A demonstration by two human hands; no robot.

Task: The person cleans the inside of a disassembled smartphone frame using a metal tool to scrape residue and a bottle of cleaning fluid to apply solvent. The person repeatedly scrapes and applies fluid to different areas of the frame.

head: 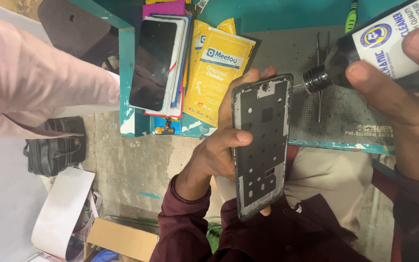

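Phone frame (261, 145), one dark bare shell with its inner side facing us, sits upright in our left hand (214, 155), the thumb pressed across its left edge and the fingers wrapped behind it, so that it hangs in front of the tabletop's (316, 29) edge and above our lap. Our right hand (403, 102) grasps one dark bottle (364, 48) with a white label, tilted so that its black threaded neck points at the frame's upper right corner, just beside it; we cannot tell whether the two touch. On the grey mat (345, 106) of the teal tabletop we count two thin metal tools (319, 73) lying side by side behind the bottle's neck, and one green handle (350, 17) near the far edge. To the left lies one phone (152, 63) with a dark screen on top of a stack of flat packets, with two yellow packets (217, 73) beside it. One pink sleeve (35, 77) of another person reaches in from the left. Down on the floor stand one black bag (54, 145) and one cardboard box (122, 237).
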